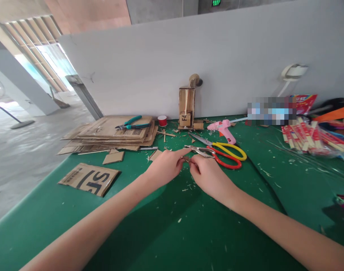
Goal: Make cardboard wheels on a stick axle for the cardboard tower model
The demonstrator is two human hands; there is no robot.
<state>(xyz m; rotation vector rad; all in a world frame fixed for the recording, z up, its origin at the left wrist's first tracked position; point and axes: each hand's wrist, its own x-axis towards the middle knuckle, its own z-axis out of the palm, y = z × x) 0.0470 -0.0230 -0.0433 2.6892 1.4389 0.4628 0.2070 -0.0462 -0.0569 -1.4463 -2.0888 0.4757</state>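
Both of my hands meet over the green table, pinching a small thin brownish piece [185,159] between them; its kind is too small to make out. My left hand [164,163] is closed, its index finger stretched along toward the right hand. My right hand [210,175] is also closed, its fingertips around the piece's other end. Just beyond the fingers lies a silver metal tool [201,151], partly hidden by my right hand. Scissors [230,149] with yellow and red handles lie beside it, blades pointing to the back left.
A pink glue gun [226,131] lies behind the scissors. Near the wall stands a cardboard construction [186,107], with a red-and-white tape roll [162,120] to its left. Teal-handled pliers [135,124] rest on stacked cardboard [104,130]. A cardboard piece [89,178] lies at left, packaged sticks [301,137] at right.
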